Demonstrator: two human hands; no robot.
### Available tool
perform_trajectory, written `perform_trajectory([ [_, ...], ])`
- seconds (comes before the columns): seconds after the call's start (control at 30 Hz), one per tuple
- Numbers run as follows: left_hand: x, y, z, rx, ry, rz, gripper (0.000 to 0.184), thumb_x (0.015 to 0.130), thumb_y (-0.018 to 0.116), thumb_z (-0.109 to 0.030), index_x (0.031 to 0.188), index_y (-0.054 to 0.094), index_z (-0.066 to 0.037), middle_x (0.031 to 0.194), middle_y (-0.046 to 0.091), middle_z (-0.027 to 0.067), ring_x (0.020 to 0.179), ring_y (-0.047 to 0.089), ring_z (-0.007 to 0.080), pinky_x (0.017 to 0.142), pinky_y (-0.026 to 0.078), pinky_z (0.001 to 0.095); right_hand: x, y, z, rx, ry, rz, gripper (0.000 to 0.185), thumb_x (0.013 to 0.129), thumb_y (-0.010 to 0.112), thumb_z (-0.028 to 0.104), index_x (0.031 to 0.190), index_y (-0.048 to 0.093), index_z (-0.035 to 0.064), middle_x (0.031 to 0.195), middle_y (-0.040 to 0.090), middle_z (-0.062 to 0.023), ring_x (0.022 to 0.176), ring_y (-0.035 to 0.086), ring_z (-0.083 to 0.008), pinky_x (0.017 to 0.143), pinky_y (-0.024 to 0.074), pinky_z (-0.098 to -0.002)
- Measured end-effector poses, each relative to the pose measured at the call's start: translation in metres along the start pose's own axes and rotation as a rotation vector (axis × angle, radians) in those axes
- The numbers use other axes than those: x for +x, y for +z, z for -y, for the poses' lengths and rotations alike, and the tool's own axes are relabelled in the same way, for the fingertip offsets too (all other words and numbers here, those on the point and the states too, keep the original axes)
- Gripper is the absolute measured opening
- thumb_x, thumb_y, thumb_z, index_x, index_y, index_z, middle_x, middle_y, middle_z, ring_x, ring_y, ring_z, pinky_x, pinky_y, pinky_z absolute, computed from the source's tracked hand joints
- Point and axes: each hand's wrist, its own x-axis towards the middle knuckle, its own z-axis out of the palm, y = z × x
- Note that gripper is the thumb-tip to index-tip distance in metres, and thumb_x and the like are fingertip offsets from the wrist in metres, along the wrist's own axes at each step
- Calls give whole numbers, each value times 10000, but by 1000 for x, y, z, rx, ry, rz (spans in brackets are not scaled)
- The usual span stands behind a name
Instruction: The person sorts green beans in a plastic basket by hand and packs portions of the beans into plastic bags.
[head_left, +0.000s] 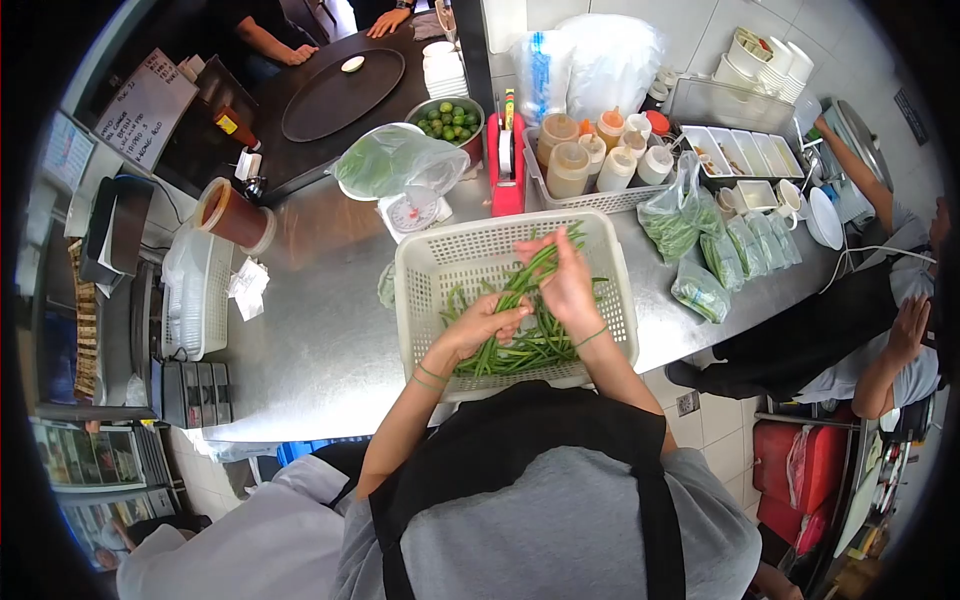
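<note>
In front of me on the steel counter stands a white perforated plastic basket (415, 330), with loose green beans (540, 350) spread over its bottom. My left hand (485, 325) is closed round a bunch of long green beans (520, 285) held above the basket. At the far end of that bunch, my right hand (562, 285) is raised with its fingers curled against the beans. The palm side of the right hand faces the camera. Both wrists wear thin green bands.
A scale (412, 215) bearing a plastic-covered bowl (385, 165) and a red tape dispenser (505, 165) stand behind the basket. Sauce bottles (568, 168) fill a crate. Bagged green vegetables (700, 290) lie at right. Other people stand at right and across the counter.
</note>
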Motion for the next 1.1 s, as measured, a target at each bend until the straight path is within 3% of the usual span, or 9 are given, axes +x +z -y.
perform_trajectory([
  [0.1, -9, -2, -6, -60, 30, -93, 127, 914, 564, -193, 945, 543, -71, 618, 375, -68, 515, 345, 40, 473, 305, 205, 8, -18, 24, 232, -10, 75, 230, 956, 475, 282, 942, 516, 57, 737, 539, -30, 598, 476, -121, 551, 396, -251],
  [0.23, -4, -3, -25, -113, 131, -180, 157, 917, 559, -203, 967, 532, -56, 625, 406, -55, 517, 376, 44, 462, 320, 211, -9, -19, 13, -95, 280, -9, 172, 932, 500, 221, 1028, 533, 82, 699, 473, -1, 599, 440, -106, 575, 386, -279],
  [0.47, 35, 2, -27, 753, 236, -426, 282, 893, 580, -249, 1050, 499, -28, 682, 522, 35, 564, 504, 86, 479, 413, 244, -21, -20, -52, 138, 475, -18, 407, 920, 471, 454, 1197, 497, 158, 914, 558, -11, 793, 502, -145, 741, 418, -353],
  [0.6, 40, 7, -29, 1147, 384, -433, 379, 920, 487, -318, 1129, 500, -3, 881, 633, 242, 823, 634, 369, 736, 482, 402, -33, 4, -34, 221, 417, -107, 550, 907, 410, 561, 1285, 422, 161, 1107, 534, -15, 967, 508, -183, 902, 388, -379],
  [0.7, 26, 27, -52, 1093, 224, -410, 421, 930, 455, -317, 1199, 483, 6, 1025, 597, 288, 967, 570, 443, 840, 444, 427, -36, 10, -21, 312, 447, -28, 519, 900, 449, 541, 1255, 449, 161, 1103, 548, -8, 984, 525, -180, 900, 411, -373],
  [0.8, 6, 34, -64, 1073, 277, -418, 440, 949, 432, -313, 1252, 462, 5, 1041, 619, 245, 988, 602, 364, 854, 451, 394, -34, 7, -22, 262, 443, 35, 389, 881, 560, 424, 1160, 519, 156, 1004, 581, -7, 903, 558, -163, 821, 460, -352],
  [0.93, -15, 28, -67, 652, 431, -483, 442, 978, 379, -338, 1272, 470, -20, 1114, 615, 155, 1045, 587, 249, 894, 440, 347, -25, -6, -24, 242, 494, 54, 222, 830, 676, 217, 1011, 578, 133, 841, 598, -12, 760, 582, -143, 705, 494, -328],
  [1.0, -14, 13, -51, 417, 537, -579, 432, 989, 354, -344, 1262, 489, -39, 1151, 601, 116, 1069, 566, 204, 912, 430, 329, -22, 2, -14, 278, 454, 58, 192, 847, 646, 165, 1021, 581, 116, 804, 580, -18, 744, 567, -147, 763, 481, -348],
  [1.1, -4, -6, -9, -177, 466, -436, 530, 973, 337, -432, 1306, 423, -30, 1261, 522, 103, 1179, 477, 216, 991, 357, 360, -22, 27, 2, 328, 330, 67, 160, 856, 634, 141, 999, 572, 103, 776, 579, -24, 709, 567, -149, 721, 483, -329],
])
